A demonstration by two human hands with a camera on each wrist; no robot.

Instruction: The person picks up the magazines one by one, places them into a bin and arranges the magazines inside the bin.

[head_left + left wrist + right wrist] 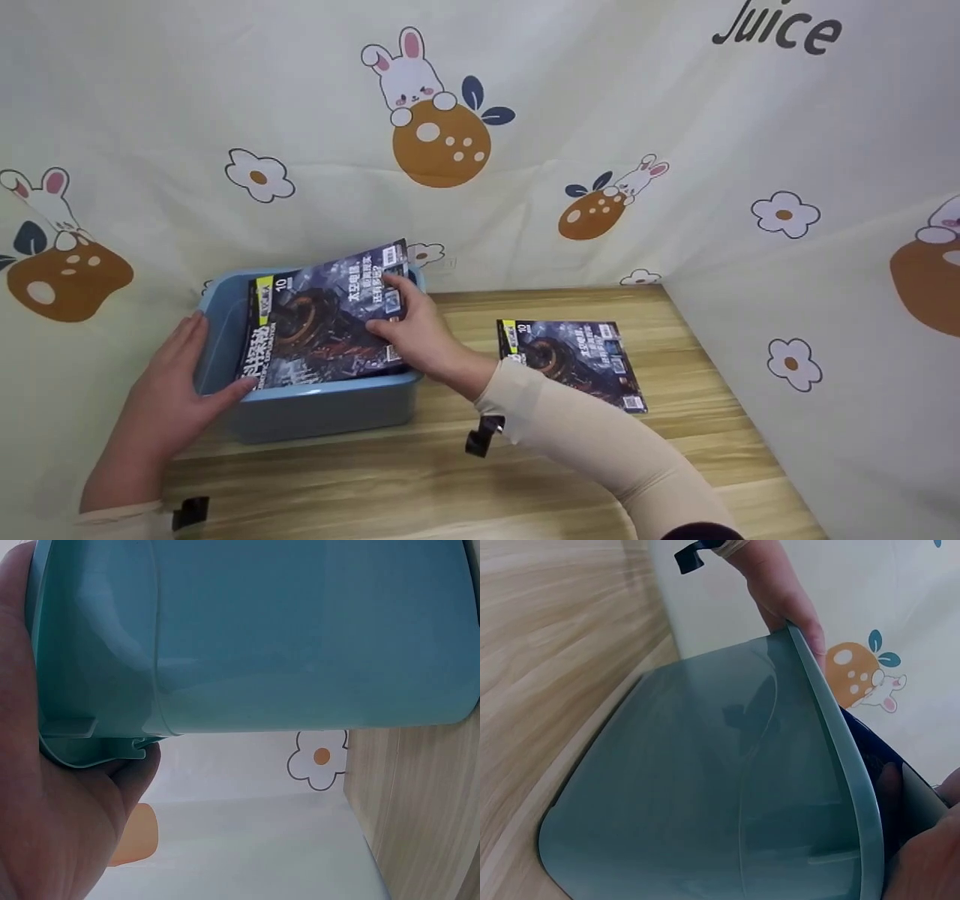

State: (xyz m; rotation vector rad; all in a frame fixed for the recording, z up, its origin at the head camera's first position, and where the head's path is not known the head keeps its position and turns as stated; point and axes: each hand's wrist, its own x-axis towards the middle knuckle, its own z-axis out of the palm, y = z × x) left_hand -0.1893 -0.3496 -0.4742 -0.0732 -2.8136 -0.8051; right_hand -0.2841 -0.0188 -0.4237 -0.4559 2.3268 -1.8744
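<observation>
**Magazine half in bin, both hands on it**

Right hand (416, 330): fingers and thumb pinch the right edge of the magazine (326, 319), which sits tilted in the blue bin (315, 412), top edge propped over the far rim, bottom edge down near the front wall. Left hand (169, 390): fingers straight, palm flat against the bin's left wall, thumb tip at the magazine's lower left corner. Hands are apart, one on each side of the bin.

View differences:
- Head view alone shows the whole layout, plus a second magazine (574, 360) lying flat on the table (450, 480), right of the bin and clear of it.
- Left wrist view: only the bin's outer wall (300, 630) and rim lip pressed into the palm (45, 802). No magazine visible.
- Right wrist view: bin's outside from low, rim in profile, the magazine's dark cover (870, 757) poking past it, left hand (780, 592) on the far side.

Edges/room: bin sits at the table's back left, close against the patterned cloth (525, 112). Cloth also walls the right side. Bare wood in front of the bin and between bin and second magazine.
</observation>
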